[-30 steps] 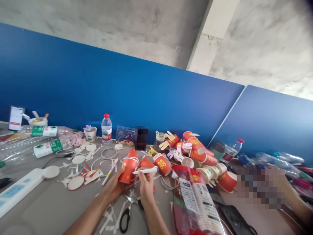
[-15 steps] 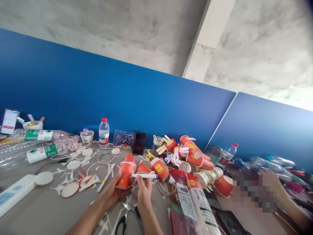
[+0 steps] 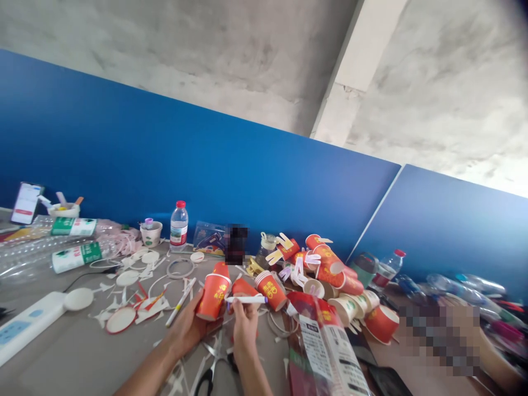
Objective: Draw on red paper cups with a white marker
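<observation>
My left hand (image 3: pixel 193 324) is wrapped round a red paper cup (image 3: pixel 213 297) with yellow print, held upright and a little tilted. Between the fingers of my right hand (image 3: pixel 245 325) lies a white marker (image 3: pixel 248 300) with a purple end, roughly level and close beside the cup. More red paper cups (image 3: pixel 271 290) lie just behind the marker. Below my hands, scissors (image 3: pixel 211 367) with black handles rest on the table, partly covered by my right hand. A second marker (image 3: pixel 180 302), white and yellow, lies left of my left hand.
Paper scraps and cut discs (image 3: pixel 121 320) cover the left side, near a white power strip (image 3: pixel 31 324). A bag of stacked cups (image 3: pixel 325 346) lies at right, before a heap of red cups (image 3: pixel 332 264). Another person's hand (image 3: pixel 462 322), partly blurred, is far right.
The view has shifted slightly, so everything sits a little further right. My hands keep the same hold on the cup and marker.
</observation>
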`<act>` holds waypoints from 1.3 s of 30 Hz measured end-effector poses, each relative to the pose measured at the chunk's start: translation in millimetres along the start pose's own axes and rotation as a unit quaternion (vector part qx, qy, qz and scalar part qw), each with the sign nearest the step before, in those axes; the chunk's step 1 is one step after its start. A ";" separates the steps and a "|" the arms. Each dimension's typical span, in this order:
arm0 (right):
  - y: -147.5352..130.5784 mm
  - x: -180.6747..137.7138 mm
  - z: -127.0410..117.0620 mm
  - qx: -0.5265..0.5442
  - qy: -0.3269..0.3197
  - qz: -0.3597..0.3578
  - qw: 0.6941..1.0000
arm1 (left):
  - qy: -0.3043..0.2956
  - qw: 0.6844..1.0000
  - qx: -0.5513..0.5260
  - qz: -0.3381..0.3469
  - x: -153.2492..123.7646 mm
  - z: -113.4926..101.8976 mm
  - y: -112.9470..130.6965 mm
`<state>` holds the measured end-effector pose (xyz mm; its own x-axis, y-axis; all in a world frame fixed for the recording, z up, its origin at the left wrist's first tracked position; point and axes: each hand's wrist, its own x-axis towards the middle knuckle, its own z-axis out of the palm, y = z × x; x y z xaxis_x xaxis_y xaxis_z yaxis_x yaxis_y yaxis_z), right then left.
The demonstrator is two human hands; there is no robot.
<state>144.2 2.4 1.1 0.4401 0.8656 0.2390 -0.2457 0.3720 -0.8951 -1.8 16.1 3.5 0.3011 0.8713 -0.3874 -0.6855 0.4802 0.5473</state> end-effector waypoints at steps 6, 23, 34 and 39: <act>-5.3 -3.6 1.0 0.014 -0.002 0.009 1.000 | -0.026 1.000 0.007 0.008 7.9 -11.9 -6.6; -16.3 -6.8 8.3 0.006 -0.028 0.024 0.999 | -0.029 0.999 -0.023 0.005 5.0 -4.6 -3.1; -24.9 -9.3 6.8 0.010 -0.048 0.031 0.998 | -0.015 0.999 -0.035 0.025 -9.5 7.2 -0.1; -24.7 -10.9 10.0 0.000 -0.076 0.050 0.996 | -0.025 0.999 -0.024 0.006 -5.7 4.8 0.3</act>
<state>136.9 -12.9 24.4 0.2783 0.9388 0.2028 -0.2823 0.2817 -0.9170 -0.5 11.8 9.4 0.3247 0.8816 -0.3425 -0.7203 0.4652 0.5145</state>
